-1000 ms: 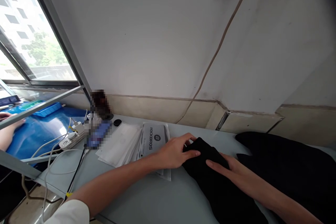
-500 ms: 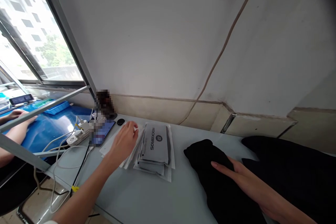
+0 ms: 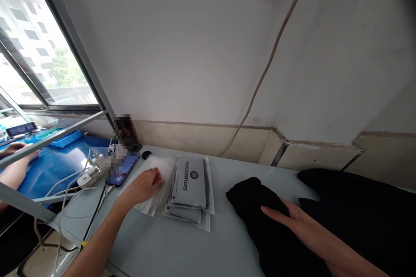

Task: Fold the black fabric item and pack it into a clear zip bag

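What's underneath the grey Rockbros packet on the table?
The grey packet tops a small stack of similar flat packets; their edges stick out beneath it. How many, and what they contain, is covered. The stack lies on the table.

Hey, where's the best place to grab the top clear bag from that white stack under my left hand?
Probably the near edge of the top bag in the clear bag stack, pinched from the near side where the left hand rests. The bags lie flat and fanned, so their edges are exposed there.

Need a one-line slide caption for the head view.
Left hand rests on a stack of white bags beside grey packets; right hand lies flat on folded black cloth on the pale table.
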`<state>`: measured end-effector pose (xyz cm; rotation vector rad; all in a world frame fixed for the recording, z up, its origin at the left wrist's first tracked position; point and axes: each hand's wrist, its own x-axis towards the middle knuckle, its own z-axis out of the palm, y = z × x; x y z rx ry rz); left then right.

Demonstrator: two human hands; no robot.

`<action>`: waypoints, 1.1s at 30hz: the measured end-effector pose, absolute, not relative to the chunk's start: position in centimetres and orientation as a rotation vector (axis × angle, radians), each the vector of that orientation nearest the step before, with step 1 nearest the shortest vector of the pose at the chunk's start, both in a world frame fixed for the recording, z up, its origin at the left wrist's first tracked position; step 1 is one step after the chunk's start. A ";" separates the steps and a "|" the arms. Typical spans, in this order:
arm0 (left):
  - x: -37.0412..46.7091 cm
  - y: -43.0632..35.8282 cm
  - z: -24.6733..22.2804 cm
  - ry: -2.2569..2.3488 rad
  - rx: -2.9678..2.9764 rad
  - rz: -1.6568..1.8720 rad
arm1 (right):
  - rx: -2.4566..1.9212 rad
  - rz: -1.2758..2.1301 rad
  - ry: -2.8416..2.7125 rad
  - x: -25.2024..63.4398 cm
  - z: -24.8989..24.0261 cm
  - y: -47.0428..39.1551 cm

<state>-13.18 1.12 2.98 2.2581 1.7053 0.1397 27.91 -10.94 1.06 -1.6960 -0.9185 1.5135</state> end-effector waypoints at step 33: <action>6.5 -1.8 4.8 0.945 2.362 0.479 | -1.578 1.387 -0.669 25.6 3.6 -12.7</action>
